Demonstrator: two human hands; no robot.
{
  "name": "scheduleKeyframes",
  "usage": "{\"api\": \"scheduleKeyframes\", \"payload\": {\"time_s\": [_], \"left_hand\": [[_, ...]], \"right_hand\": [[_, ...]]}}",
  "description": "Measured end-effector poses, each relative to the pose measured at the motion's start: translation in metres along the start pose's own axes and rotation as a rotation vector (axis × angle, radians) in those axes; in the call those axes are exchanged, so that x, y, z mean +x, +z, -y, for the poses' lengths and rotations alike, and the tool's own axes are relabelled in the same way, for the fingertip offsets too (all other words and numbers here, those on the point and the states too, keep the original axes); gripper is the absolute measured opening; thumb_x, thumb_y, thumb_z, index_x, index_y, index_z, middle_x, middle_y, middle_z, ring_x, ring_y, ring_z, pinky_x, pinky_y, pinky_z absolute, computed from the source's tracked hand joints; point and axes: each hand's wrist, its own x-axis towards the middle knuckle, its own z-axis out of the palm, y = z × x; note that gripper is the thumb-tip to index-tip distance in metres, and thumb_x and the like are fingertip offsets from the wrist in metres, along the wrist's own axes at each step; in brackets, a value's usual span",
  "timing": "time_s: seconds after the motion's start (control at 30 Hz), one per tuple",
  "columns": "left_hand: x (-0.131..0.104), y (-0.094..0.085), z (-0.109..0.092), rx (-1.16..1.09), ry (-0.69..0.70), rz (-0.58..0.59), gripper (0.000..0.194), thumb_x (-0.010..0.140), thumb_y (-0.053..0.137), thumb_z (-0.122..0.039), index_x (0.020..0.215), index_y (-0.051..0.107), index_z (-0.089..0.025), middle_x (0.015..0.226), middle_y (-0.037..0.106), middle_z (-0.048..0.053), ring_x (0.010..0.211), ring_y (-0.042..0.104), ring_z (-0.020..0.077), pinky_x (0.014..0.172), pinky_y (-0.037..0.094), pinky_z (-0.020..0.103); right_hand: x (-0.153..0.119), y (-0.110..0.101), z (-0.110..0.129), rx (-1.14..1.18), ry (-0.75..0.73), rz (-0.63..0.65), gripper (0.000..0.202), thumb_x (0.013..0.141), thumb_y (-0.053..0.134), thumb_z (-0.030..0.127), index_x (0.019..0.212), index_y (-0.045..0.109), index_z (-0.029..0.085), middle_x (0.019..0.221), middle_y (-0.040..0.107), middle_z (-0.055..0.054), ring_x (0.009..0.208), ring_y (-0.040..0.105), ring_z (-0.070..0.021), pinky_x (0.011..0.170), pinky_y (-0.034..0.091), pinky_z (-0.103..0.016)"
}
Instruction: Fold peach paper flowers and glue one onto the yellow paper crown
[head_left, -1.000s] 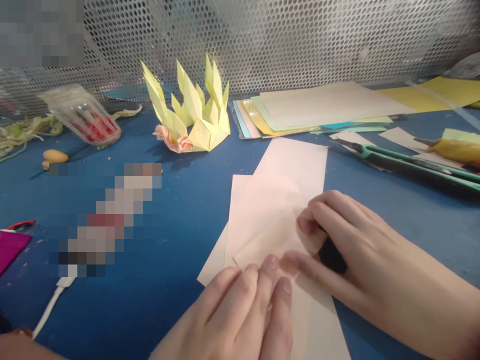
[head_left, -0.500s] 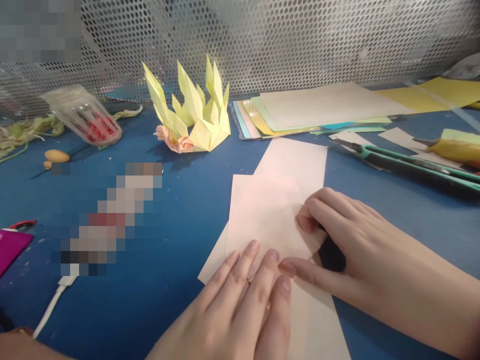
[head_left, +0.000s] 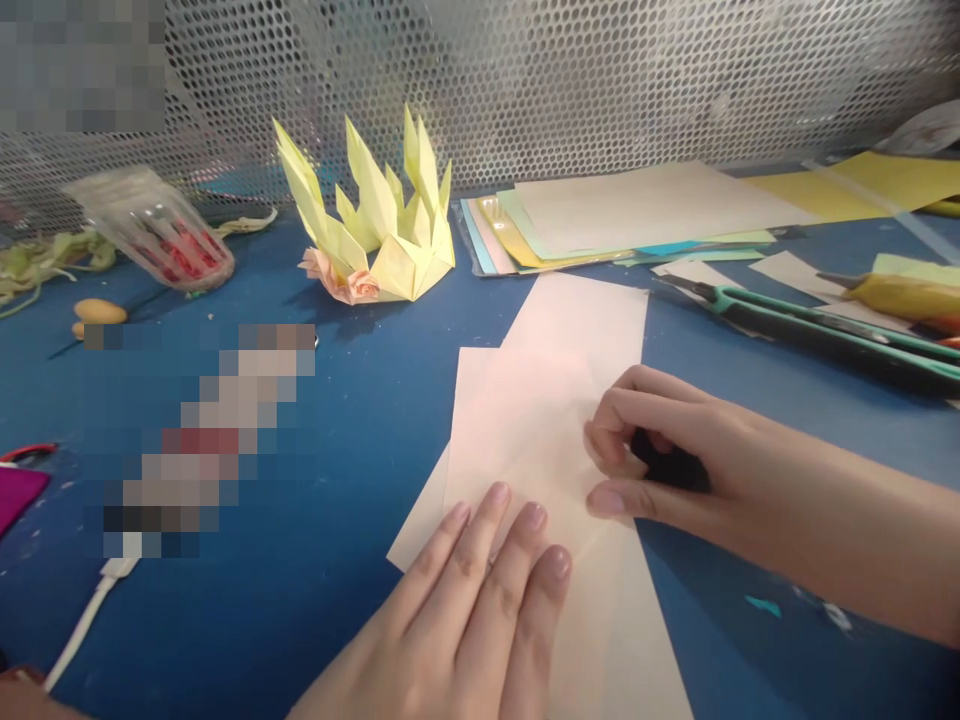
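My left hand (head_left: 465,610) lies open with its fingers spread over a pale pinkish-white sheet of paper (head_left: 517,420), pressing it flat. Part of that paper is folded over or stacked in layers, and a longer piece (head_left: 600,305) extends out behind it. Over the paper's right edge is my right hand (head_left: 675,445), its fingers curled and its thumb held a little apart below them. Thumb and fingertips touch or hover just above the paper; nothing shows between them. A dark shadowed patch of table lies under that palm.
A yellow folded-paper crown (head_left: 390,250) with pink paper roses stands behind. At the back right are stacked coloured sheets (head_left: 622,215), teal-handled scissors (head_left: 810,335) and a yellow-handled tool (head_left: 900,295). A clear jar (head_left: 161,235) tilts at left, near a white cable (head_left: 90,615).
My right hand has slid right, away from my left hand, and its thumb and fingers have drawn closer together. My left hand still presses the paper. The view has shifted slightly.
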Motion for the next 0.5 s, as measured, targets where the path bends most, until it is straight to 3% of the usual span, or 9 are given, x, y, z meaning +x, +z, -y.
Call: {"api": "scheduleKeyframes", "payload": {"time_s": [0.13,0.23,0.37,0.5], "left_hand": [[-0.001,0.0,-0.002,-0.007,0.022,-0.019,0.045,0.115,0.036,-0.017,0.146,0.066,-0.004,0.147,0.074,0.013,0.138,0.07,0.0277,0.125,0.047,0.039],[-0.001,-0.002,-0.002,0.008,0.026,-0.02,0.043,0.115,0.041,-0.022,0.144,0.068,-0.004,0.146,0.075,0.014,0.136,0.071,0.0278,0.124,0.05,0.038],[0.0,-0.004,-0.002,0.038,0.029,-0.024,0.043,0.116,0.042,-0.024,0.146,0.067,-0.004,0.146,0.075,0.014,0.136,0.071,0.0274,0.123,0.049,0.037],[0.004,-0.003,-0.001,0.068,0.041,-0.023,0.043,0.117,0.038,-0.022,0.145,0.067,-0.007,0.146,0.076,0.011,0.134,0.072,0.0266,0.119,0.051,0.037]], "right_hand": [[0.003,-0.011,-0.009,0.056,0.031,0.12,0.021,0.097,0.071,0.04,0.08,0.068,0.028,0.092,0.069,-0.002,0.071,0.064,-0.0173,0.061,0.055,-0.032],[0.006,-0.018,-0.013,0.053,0.055,0.135,0.012,0.093,0.07,0.033,0.082,0.072,0.03,0.086,0.072,-0.002,0.067,0.064,-0.0187,0.057,0.054,-0.033],[0.008,-0.022,-0.014,0.089,0.074,0.172,0.016,0.092,0.058,0.024,0.078,0.064,0.028,0.074,0.07,-0.001,0.061,0.059,-0.017,0.051,0.046,-0.03],[0.007,-0.023,-0.013,0.089,0.06,0.172,0.017,0.093,0.054,0.024,0.076,0.057,0.028,0.073,0.067,0.0,0.062,0.056,-0.0162,0.052,0.045,-0.029]]}}
